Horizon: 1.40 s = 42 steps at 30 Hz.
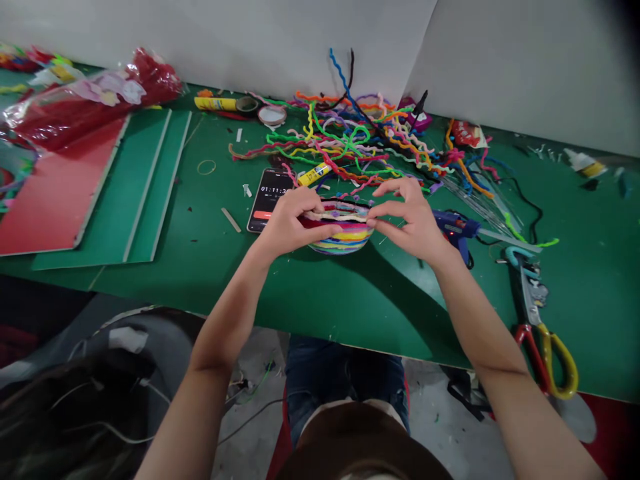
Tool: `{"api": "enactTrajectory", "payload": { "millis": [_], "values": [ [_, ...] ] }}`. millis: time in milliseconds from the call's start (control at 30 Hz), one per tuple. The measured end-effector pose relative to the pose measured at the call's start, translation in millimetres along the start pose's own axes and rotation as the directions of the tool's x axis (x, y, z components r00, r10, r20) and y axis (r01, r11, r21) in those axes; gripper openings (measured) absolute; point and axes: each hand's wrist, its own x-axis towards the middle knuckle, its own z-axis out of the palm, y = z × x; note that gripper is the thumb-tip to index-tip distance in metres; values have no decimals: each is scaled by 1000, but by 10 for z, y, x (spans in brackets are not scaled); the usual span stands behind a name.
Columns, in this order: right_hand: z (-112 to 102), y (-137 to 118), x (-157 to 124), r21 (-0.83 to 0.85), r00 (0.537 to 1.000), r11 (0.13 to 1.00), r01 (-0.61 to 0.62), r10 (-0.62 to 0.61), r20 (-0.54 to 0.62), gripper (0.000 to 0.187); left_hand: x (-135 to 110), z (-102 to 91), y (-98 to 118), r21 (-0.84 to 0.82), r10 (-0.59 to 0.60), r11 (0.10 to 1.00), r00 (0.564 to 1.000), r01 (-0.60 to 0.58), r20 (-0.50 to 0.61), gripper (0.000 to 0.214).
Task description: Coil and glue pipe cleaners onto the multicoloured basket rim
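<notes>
A small round bowl (pixel 345 241) of striped, multicoloured pipe cleaners rests on the green table in front of me. My left hand (pixel 290 223) is closed on its left side, thumb along the outside and fingers over the rim. A cream pipe cleaner (pixel 343 217) runs along the near rim. At its right end, my right hand (pixel 413 217) pinches it between thumb and index finger, while the other fingers are raised. Beside the left hand lies a phone (pixel 270 190) with a running timer. A blue glue gun (pixel 455 227) lies right of my right hand.
Behind the bowl spreads a tangled heap of pipe cleaners (pixel 360 137) with a yellow tube (pixel 315 175) among them. Scissors (pixel 530 300) and pliers-like red and yellow handles (pixel 555 363) lie at right. Boards (pixel 145 193) and a red plastic-wrapped bundle (pixel 95 107) occupy the left.
</notes>
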Motion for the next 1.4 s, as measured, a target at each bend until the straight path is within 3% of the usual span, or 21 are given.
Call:
{"api": "enactTrajectory", "payload": {
  "millis": [133, 267, 400, 567, 867, 1200, 1400],
  "values": [
    [46, -4, -29, 11, 991, 992, 129, -130, 23, 13, -7, -13, -57, -43, -27, 999, 999, 25, -27, 45],
    [81, 1, -32, 19, 985, 988, 156, -157, 66, 15, 1, 6, -33, -29, 13, 999, 995, -16, -102, 32],
    [118, 26, -36, 44, 983, 985, 167, -170, 71, 17, 1, 59, 9, 66, 103, 993, 983, -94, -150, 19],
    [186, 3, -16, 38, 988, 990, 135, -137, 64, 15, -32, 105, -9, 242, 138, 966, 976, -95, -168, 16],
    [260, -66, 96, 26, 985, 986, 163, -161, -68, 14, -40, 56, 9, 384, 91, 922, 990, -43, -108, 18],
    [323, -92, 136, 1, 994, 997, 75, -75, -78, 16, 3, 48, 26, 348, 89, 933, 996, -92, 24, 20],
    [370, -117, 150, -19, 994, 997, 75, -76, -84, 17, 8, -7, 59, 352, 80, 932, 996, -91, 46, 17]
  ]
}}
